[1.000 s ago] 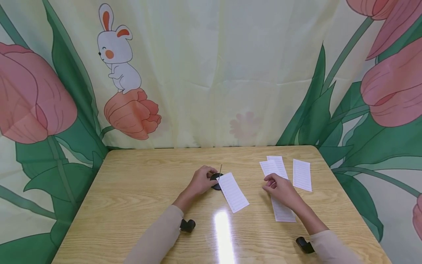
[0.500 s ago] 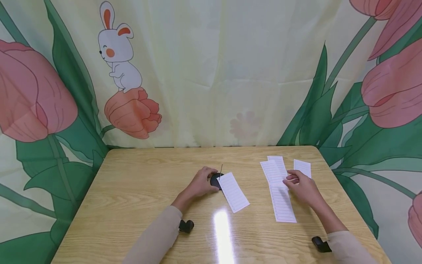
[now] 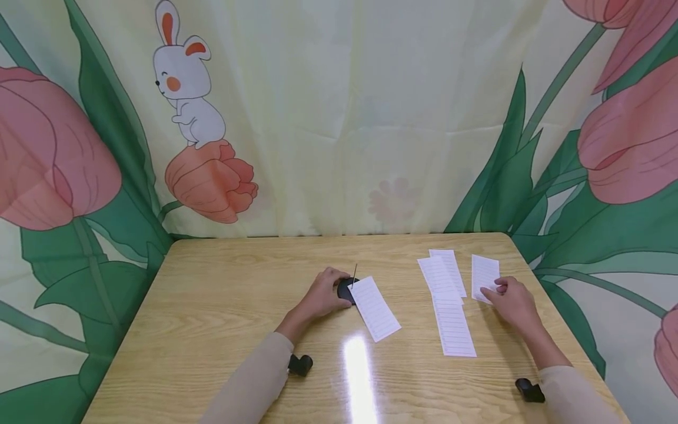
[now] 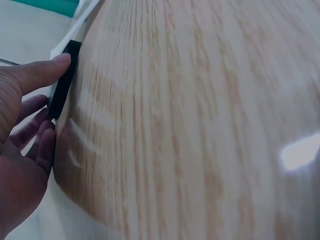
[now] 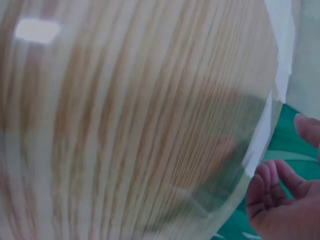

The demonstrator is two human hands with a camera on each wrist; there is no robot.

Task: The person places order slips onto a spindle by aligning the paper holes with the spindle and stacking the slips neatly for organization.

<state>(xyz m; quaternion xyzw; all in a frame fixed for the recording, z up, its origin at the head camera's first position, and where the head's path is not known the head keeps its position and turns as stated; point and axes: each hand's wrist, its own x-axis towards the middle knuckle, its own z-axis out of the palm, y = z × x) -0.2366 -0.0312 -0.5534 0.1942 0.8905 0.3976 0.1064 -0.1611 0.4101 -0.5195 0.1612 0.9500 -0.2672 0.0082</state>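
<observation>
L hand (image 3: pixel 322 293) gripped round black base (image 3: pixel 343 291) w/ thin dark spike (image 3: pixel 355 272); white lined paper slip (image 3: pixel 375 309) had corner by spike. R hand (image 3: pixel 515 303), thumb & fingers apart, was at lone white lined slip (image 3: pixel 483 275), contact unclear. Overlapping white lined slips (image 3: pixel 453 327) lay betw. on light wood-grain tbl (image 3: pixel 238 282).

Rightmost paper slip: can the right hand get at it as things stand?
Probably yes: the right hand is open at the near end of the rightmost paper slip. The other slips lie to its left, clear of it, so nothing appears to block the way.
</observation>
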